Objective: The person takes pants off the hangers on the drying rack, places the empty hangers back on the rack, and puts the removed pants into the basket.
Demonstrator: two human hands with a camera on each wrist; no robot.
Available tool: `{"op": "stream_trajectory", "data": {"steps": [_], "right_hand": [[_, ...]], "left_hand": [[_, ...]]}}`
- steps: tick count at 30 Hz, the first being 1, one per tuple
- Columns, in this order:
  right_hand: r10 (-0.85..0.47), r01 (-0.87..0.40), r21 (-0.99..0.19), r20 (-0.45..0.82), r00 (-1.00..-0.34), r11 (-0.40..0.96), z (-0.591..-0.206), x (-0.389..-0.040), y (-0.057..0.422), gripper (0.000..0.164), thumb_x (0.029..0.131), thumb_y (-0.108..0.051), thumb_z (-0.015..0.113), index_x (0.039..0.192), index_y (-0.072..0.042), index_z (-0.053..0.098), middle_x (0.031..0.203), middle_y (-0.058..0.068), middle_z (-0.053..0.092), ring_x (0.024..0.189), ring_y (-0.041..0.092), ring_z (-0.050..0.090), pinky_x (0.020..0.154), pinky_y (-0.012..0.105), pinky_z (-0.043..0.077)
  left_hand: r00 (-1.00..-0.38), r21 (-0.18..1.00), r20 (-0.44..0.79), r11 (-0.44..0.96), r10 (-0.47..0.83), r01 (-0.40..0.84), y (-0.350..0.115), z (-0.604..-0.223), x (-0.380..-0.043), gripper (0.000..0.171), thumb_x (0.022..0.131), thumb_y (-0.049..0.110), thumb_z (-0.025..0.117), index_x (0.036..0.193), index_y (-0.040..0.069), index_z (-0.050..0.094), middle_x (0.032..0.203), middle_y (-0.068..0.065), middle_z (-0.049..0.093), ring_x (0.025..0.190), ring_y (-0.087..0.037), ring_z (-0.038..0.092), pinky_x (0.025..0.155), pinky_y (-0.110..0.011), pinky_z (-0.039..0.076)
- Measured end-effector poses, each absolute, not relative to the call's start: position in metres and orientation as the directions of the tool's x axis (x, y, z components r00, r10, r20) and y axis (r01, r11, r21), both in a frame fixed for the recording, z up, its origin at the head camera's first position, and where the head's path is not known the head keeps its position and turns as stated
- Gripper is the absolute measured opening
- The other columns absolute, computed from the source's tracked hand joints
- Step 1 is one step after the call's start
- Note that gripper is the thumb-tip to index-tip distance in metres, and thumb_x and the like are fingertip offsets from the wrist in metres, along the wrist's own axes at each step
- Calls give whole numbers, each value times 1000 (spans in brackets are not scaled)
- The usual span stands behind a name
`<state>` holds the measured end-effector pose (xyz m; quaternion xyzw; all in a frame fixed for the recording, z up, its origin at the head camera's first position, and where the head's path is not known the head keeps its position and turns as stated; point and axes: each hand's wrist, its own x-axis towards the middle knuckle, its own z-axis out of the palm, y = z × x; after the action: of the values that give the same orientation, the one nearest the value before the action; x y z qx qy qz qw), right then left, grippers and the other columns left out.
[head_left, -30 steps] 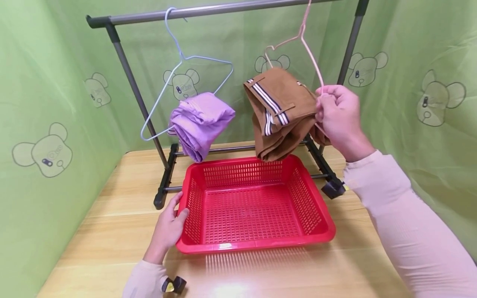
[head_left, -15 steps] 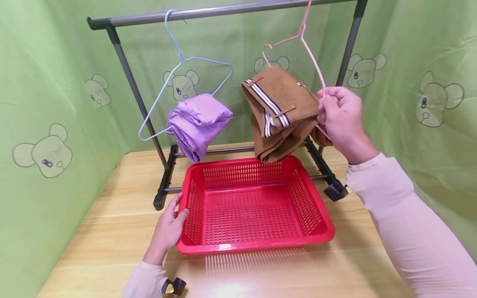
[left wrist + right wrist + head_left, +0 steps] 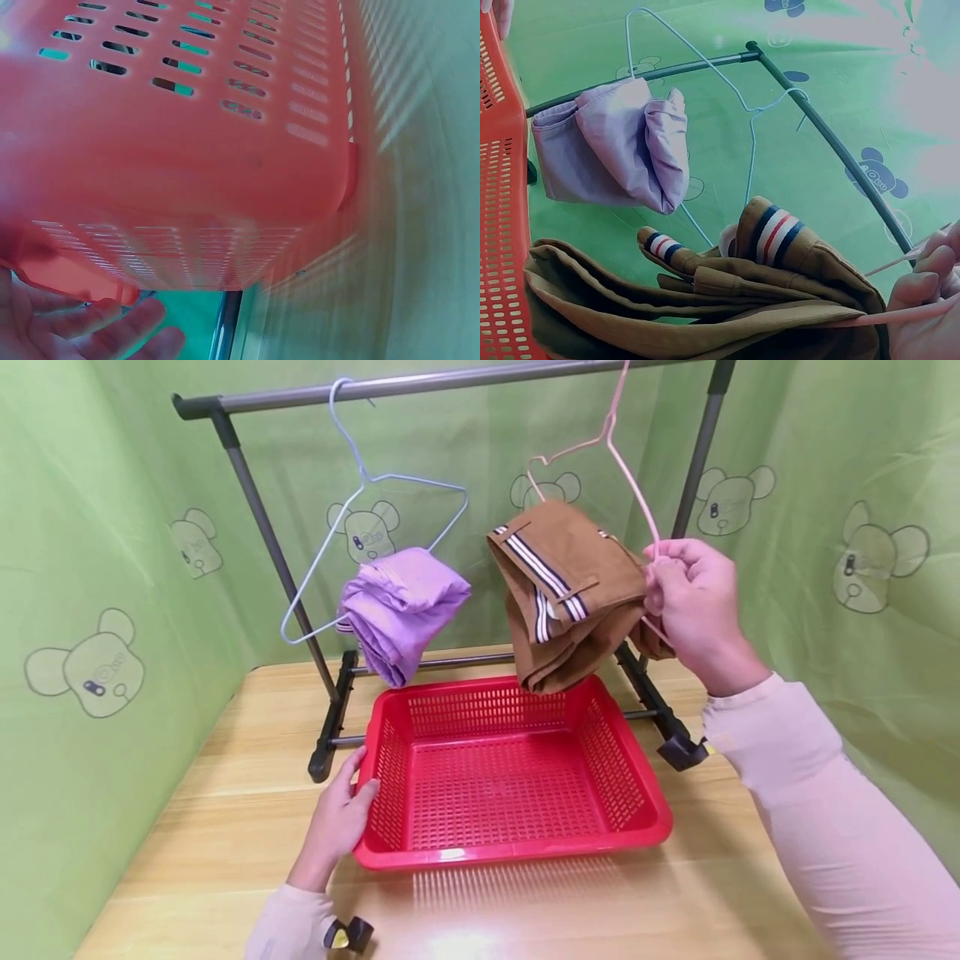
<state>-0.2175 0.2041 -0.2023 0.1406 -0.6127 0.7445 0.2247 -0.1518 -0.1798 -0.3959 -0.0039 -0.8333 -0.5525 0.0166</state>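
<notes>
My left hand (image 3: 339, 820) grips the left rim of a red plastic basket (image 3: 525, 853), thumb on the inner side and fingers outside. In the left wrist view those fingers (image 3: 112, 330) show beneath the rim. With my right hand (image 3: 699, 610) I pinch the right side of a pink wire hanger (image 3: 632, 485). Folded brown trousers (image 3: 573, 556) with a striped waistband hang over its lower bar, beside my fingertips and above the basket's back edge. Further left, folded purple trousers (image 3: 405, 602) hang on a blue hanger (image 3: 322, 556); neither hand touches them.
Both hangers hook on the top bar of a grey metal rack (image 3: 480, 377). The rack's black feet (image 3: 322, 760) stand on a wooden table (image 3: 195, 868) either side of the basket. Green cloth (image 3: 97, 560) with bear drawings encloses the back and sides.
My right hand has moved slightly right and down, pulling the pink hanger's right side and the brown trousers with it. My left hand and the basket stay nearly still.
</notes>
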Motion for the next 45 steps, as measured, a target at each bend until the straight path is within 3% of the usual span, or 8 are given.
{"op": "stream_trajectory", "data": {"steps": [9,16,24,31,40,45], "right_hand": [[154,-506,-849,486,-861,-150,-208,-214,209,14,96,6,46,95,3,60,72,9,54,56,11,45,46,17,39],[143,-504,-850,486,-862,-154,-208,-210,212,15,97,7,45,95,3,60,73,9,55,57,11,45,47,17,39],[131,-505,-851,489,-862,-146,-210,-207,213,16,96,7,46,94,3,61,72,9,55,57,10,45,47,17,39],[119,-516,-846,503,-856,-135,-210,-204,214,15,97,6,46,94,2,61,71,8,54,56,11,45,48,17,40],[112,-490,-865,479,-871,-106,-211,-199,215,15,97,5,47,95,2,62,72,8,56,58,11,46,49,18,42],[106,-479,-874,470,-876,-85,-214,-198,216,14,97,4,48,95,1,62,72,8,55,58,11,46,50,18,42]], "left_hand": [[-999,874,42,485,11,42,-182,-390,-150,55,99,10,51,150,4,31,123,-32,56,92,-34,67,66,-38,59],[-999,834,34,549,41,51,-184,-384,-154,59,96,11,58,149,2,33,135,-30,48,111,-42,59,72,-39,58],[-994,772,-15,633,104,55,-188,-373,-154,68,93,19,66,149,2,31,142,-24,43,119,-43,53,80,-45,56],[-989,692,55,709,134,134,-193,-360,-157,66,92,25,67,146,2,36,144,-23,42,124,-45,45,92,-56,48],[-971,661,160,711,180,241,-188,-348,-156,60,91,22,68,141,2,43,134,-19,52,122,-40,48,90,-54,50],[-969,673,153,698,192,245,-184,-340,-156,62,90,23,69,143,4,41,134,-18,52,123,-38,49,90,-54,50]]}}
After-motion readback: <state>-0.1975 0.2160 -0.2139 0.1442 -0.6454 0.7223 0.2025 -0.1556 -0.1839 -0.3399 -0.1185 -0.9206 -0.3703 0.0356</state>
